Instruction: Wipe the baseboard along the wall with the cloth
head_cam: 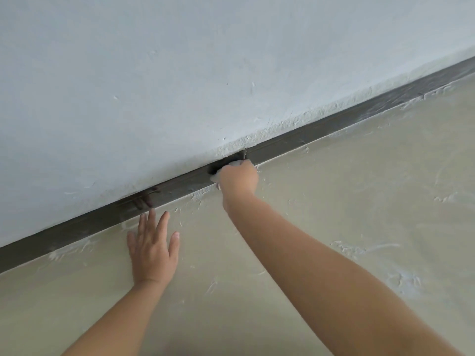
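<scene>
A dark grey baseboard point(308, 138) runs diagonally from lower left to upper right where the wall meets the floor. My right hand point(240, 177) grips a small white cloth point(235, 163) and holds it against the baseboard near the middle of the view. Most of the cloth is hidden under the fingers; only white edges show. My left hand point(153, 249) lies flat on the floor with fingers spread, its fingertips just short of the baseboard.
A pale blue-white textured wall point(180, 73) fills the upper half. The beige floor point(359, 201) carries white plaster or paint smears, thickest along the baseboard's lower edge. The glossy baseboard reflects my left fingers.
</scene>
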Tool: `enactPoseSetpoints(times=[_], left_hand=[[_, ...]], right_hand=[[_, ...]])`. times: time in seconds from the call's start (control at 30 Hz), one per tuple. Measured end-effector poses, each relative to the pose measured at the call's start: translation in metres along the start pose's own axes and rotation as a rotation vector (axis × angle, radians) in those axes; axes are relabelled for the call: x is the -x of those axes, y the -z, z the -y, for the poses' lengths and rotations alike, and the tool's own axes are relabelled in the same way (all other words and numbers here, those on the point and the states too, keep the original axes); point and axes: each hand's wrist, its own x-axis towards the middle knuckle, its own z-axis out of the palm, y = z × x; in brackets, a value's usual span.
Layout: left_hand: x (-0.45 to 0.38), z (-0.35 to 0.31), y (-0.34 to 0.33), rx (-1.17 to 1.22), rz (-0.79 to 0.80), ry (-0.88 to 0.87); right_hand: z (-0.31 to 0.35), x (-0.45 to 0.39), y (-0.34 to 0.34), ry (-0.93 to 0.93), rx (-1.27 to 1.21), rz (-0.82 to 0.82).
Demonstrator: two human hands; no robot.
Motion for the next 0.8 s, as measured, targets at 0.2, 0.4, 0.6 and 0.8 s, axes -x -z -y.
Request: enactPoseSetpoints(times=[0.2,0.4,0.6,0.8], left_hand=[[0.0,-0.021,-0.006,0.008,0.049,-0.135],[-0.001,-0.037,-0.008,0.005,0.136,-0.145],[-0.003,-0.038,-0.009,-0.008,0.117,-0.148],[-0.014,-0.057,-0.012,0.014,0.048,-0.279]], right_hand=[[0.043,-0.024,0.08,0.051,-0.176,-0.211],[0.043,-0.025,0.095,0.095,0.094,-0.226],[0.03,-0.009,0.056,0.109,0.084,-0.035],[0.04,-0.035,0.103,0.11,0.016,-0.144]])
